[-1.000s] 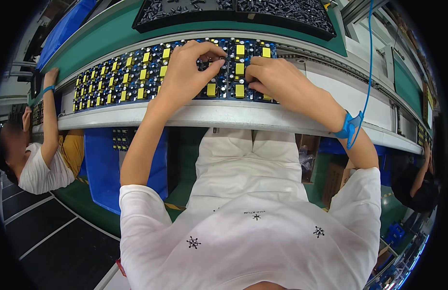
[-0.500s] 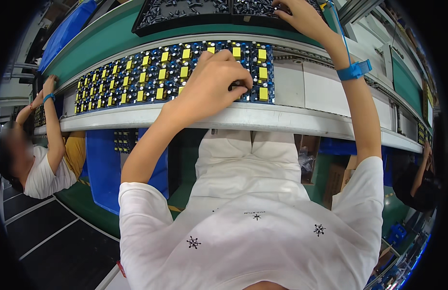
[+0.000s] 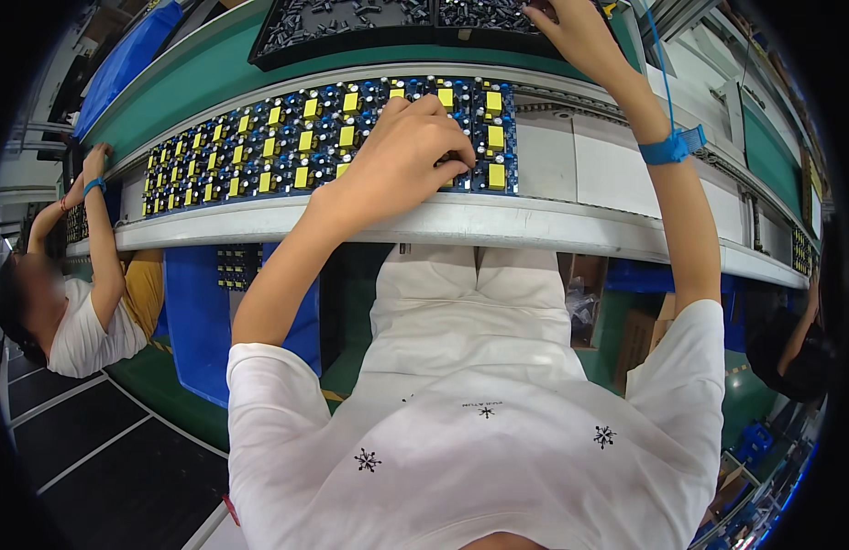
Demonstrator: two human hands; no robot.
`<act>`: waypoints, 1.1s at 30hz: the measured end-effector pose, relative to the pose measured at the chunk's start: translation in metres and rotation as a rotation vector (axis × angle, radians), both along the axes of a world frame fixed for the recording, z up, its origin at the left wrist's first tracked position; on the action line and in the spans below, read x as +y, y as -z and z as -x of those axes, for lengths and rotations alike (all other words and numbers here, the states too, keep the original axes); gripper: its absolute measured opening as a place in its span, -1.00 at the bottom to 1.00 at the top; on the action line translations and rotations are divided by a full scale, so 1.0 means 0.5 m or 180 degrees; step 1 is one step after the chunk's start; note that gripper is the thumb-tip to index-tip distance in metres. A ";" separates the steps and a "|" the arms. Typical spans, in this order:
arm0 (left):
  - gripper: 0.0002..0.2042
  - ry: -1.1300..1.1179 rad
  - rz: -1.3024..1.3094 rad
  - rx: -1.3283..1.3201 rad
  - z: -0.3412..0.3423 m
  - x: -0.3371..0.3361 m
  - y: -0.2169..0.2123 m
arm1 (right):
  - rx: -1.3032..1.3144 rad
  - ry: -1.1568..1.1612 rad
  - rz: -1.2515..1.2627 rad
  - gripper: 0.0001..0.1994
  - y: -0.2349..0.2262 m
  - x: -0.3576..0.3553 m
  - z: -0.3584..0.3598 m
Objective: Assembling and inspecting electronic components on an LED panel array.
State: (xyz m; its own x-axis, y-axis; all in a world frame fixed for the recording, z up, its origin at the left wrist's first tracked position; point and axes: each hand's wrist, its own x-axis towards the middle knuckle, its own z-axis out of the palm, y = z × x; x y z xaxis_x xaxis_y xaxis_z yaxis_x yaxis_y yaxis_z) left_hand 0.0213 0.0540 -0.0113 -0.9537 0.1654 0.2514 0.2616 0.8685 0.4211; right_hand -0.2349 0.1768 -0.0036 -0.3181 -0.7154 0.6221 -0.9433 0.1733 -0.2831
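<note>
Yellow-studded circuit boards (image 3: 328, 137) lie at eleven o'clock, thickly populated already; loose parts (image 3: 484, 16) remain in the black tray (image 3: 498, 39) at twelve. Left hand (image 3: 413, 154) curls over boards, right hand (image 3: 569, 27) hangs trayside at one; either's grip, I can't tell.

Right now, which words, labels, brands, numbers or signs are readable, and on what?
Nothing I can quote reliably.
White shirt: short row of dark lettering, too small and blurred.
Snowflake motifs on it: graphics, not text.
Circuit boards: any markings too small to read.
Yellow components: none legible.
Black trays: none legible.
</note>
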 end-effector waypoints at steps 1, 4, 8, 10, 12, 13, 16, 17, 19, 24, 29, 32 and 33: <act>-0.93 -0.0022 -0.0034 0.0021 0.000 0.000 0.002 | -0.0134 0.0053 -0.0095 -0.86 -0.007 0.002 -0.011; -0.93 -0.0070 -0.0098 0.0064 0.000 0.001 0.001 | -0.0400 0.0154 -0.0277 -0.86 -0.017 0.007 -0.030; -0.93 -0.0002 0.0026 -0.0135 -0.004 0.010 -0.013 | -0.0797 -0.0163 0.0032 -0.85 -0.017 0.010 -0.045; -0.93 -0.0104 0.0096 -0.0139 -0.007 0.018 -0.012 | -0.1136 -0.0309 -0.0060 -0.85 -0.019 0.020 -0.059; -0.93 -0.0132 0.0141 -0.0127 -0.004 0.016 -0.009 | -0.1291 -0.0361 -0.0092 -0.85 -0.017 0.034 -0.066; -0.93 -0.0091 0.0113 0.0019 0.000 0.009 -0.008 | -0.1359 -0.0518 -0.0136 -0.85 -0.003 0.046 -0.063; -0.93 0.0016 0.0059 0.0321 0.028 -0.029 0.001 | -0.1480 -0.0812 -0.0221 -0.85 0.017 0.074 -0.060; -0.92 -0.0447 -0.0043 0.0554 0.050 -0.061 0.005 | -0.1508 -0.0819 -0.0413 -0.84 0.012 0.080 -0.072; -0.90 -0.1116 -0.0019 0.0980 0.106 -0.137 0.006 | -0.1570 -0.0777 -0.0799 -0.82 0.004 0.102 -0.091; -0.86 -0.1860 0.1045 0.1010 0.241 -0.370 0.055 | -0.1427 -0.0877 -0.0720 -0.82 0.005 0.094 -0.117; -0.81 -0.1890 0.0933 -0.0072 0.298 -0.380 0.066 | -0.1970 -0.0684 -0.0717 -0.86 0.018 0.102 -0.125; -0.82 -0.1667 0.0743 0.0140 0.290 -0.379 0.057 | -0.2246 -0.0687 -0.0712 -0.88 0.020 0.100 -0.125; -0.83 -0.1560 0.0652 0.0245 0.283 -0.377 0.053 | -0.2173 -0.0671 -0.0771 -0.89 0.023 0.097 -0.120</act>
State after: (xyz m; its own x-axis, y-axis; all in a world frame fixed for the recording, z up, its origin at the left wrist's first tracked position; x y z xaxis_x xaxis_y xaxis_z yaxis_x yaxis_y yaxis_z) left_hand -0.1202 -0.1347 -0.0379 -0.9115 -0.2416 0.3329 -0.1717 0.9589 0.2258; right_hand -0.1748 0.2251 -0.0152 -0.4178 -0.8955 0.1535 -0.5921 0.1402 -0.7936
